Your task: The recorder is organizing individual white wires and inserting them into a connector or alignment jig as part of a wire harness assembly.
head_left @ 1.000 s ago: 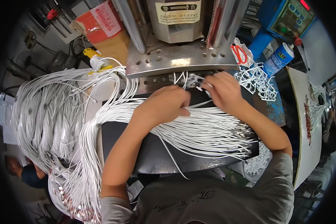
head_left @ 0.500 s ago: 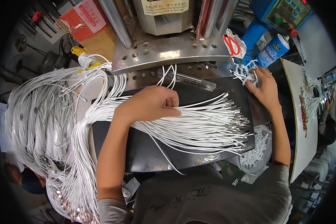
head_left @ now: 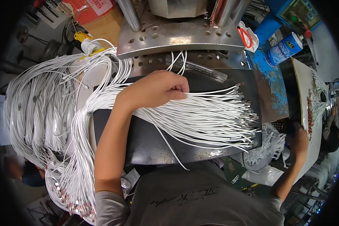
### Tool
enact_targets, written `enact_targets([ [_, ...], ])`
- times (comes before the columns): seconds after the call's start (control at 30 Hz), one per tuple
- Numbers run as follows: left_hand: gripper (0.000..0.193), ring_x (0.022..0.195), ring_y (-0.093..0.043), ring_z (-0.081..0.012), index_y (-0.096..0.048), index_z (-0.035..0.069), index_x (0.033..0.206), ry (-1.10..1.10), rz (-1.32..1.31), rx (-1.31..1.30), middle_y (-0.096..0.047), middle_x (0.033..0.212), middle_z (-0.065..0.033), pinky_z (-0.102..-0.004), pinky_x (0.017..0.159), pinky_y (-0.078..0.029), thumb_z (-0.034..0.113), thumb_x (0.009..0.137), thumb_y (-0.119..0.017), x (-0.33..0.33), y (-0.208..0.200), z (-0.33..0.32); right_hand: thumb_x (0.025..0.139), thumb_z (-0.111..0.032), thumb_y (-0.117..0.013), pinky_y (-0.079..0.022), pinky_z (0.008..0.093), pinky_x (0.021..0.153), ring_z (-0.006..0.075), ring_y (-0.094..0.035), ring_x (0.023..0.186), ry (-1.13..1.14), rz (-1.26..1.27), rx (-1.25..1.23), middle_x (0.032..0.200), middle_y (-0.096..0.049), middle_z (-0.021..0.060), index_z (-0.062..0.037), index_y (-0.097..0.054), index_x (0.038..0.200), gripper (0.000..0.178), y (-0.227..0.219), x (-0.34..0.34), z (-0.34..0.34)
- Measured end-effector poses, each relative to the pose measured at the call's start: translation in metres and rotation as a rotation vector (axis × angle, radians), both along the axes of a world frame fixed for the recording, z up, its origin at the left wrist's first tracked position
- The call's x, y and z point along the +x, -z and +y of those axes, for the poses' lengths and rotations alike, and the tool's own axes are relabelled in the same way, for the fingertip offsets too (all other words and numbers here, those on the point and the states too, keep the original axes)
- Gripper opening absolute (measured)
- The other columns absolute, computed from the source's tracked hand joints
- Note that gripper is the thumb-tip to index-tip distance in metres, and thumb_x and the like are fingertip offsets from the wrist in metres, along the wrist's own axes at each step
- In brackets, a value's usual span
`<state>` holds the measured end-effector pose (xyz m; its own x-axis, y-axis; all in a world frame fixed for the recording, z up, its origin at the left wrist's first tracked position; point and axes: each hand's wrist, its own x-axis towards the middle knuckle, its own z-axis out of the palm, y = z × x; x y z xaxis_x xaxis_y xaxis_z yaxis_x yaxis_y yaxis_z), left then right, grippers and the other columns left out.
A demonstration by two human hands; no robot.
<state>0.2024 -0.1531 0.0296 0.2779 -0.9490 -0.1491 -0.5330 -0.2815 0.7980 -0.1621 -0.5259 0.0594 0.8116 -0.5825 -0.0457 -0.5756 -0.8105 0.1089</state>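
Observation:
My left hand (head_left: 156, 89) rests on the upper edge of a fanned-out bundle of white cables (head_left: 199, 116). Its thumb and fingers are pinched around cables at the bundle's top. Small metal terminals (head_left: 246, 113) tip the cables' right ends, over a black work surface (head_left: 139, 145). My right hand (head_left: 299, 141) is away at the right, low beside a clear plastic bag (head_left: 265, 148) holding small white plastic pieces. Shadow and blur hide its fingers, so what it holds, if anything, does not show.
A steel press (head_left: 180, 43) stands just beyond the cables. More white cable bundles (head_left: 41, 113) hang at the left. On the right are a blue spray can (head_left: 284, 49), a worn blue-and-brown surface (head_left: 269, 83) and a pale board (head_left: 303, 113).
My right hand has moved from the cluster of white plastic pieces near the spray can down toward the bag. That cluster is gone from its place. My left hand stays on the cables.

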Motion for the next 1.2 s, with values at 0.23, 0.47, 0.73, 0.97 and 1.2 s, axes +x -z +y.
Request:
enact_targets([
  [0.23,0.012,0.073,-0.065,-0.0169,-0.066,0.0,0.1,-0.005,-0.012,-0.129,-0.072,0.083,-0.009,-0.0328,0.069,-0.052,0.011,0.096,-0.071,0.008,-0.002,0.009,0.089,-0.011,-0.072,-0.051,0.0458,0.088,0.0405,-0.062,0.1,-0.638,-0.474,0.307,0.106,-0.065,0.0205,0.0018,-0.065,0.112,0.028,-0.015,0.181,0.108],
  [0.47,0.017,0.072,-0.066,-0.0197,-0.068,0.003,0.095,0.052,-0.033,-0.228,-0.07,0.079,-0.0115,-0.0361,0.068,-0.053,0.019,0.095,-0.07,0.006,0.036,0.004,0.085,-0.028,-0.078,-0.05,0.0517,0.079,0.0412,-0.064,0.096,-0.78,-0.316,0.295,0.098,-0.067,0.0198,-0.0031,-0.065,0.094,0.03,0.057,0.255,0.131],
  [0.73,0.02,0.073,-0.063,-0.0225,-0.066,0.0,0.1,-0.005,-0.17,-0.315,-0.068,0.081,-0.0131,-0.0369,0.069,-0.051,0.02,0.097,-0.067,0.004,0.02,0.001,0.094,-0.032,-0.072,-0.052,0.0491,0.075,0.0452,-0.066,0.089,-0.603,-0.408,0.349,0.092,-0.07,0.0212,-0.0009,-0.061,0.102,0.034,0.05,0.245,0.115],
  [0.97,0.022,0.069,-0.055,-0.0099,-0.064,0.003,0.109,0.18,0.245,-0.246,-0.063,0.08,-0.0001,-0.0275,0.064,-0.046,0.025,0.104,-0.063,-0.014,-0.001,-0.016,0.095,-0.036,-0.071,-0.054,0.0477,0.08,0.0421,-0.07,0.092,-0.592,-0.239,0.639,0.096,-0.072,0.0254,-0.0013,-0.066,0.111,0.038,0.028,0.243,0.098],
  [1.2,0.017,0.067,-0.048,-0.002,-0.059,0.007,0.115,0.435,0.878,-0.149,-0.057,0.081,0.0076,-0.02,0.057,-0.039,0.022,0.108,-0.059,-0.077,0.003,-0.05,0.093,-0.04,-0.073,-0.054,0.045,0.079,0.0376,-0.071,0.09,-0.669,-0.116,0.615,0.099,-0.072,0.0258,0.0016,-0.066,0.116,0.047,0.034,0.243,0.098],
])
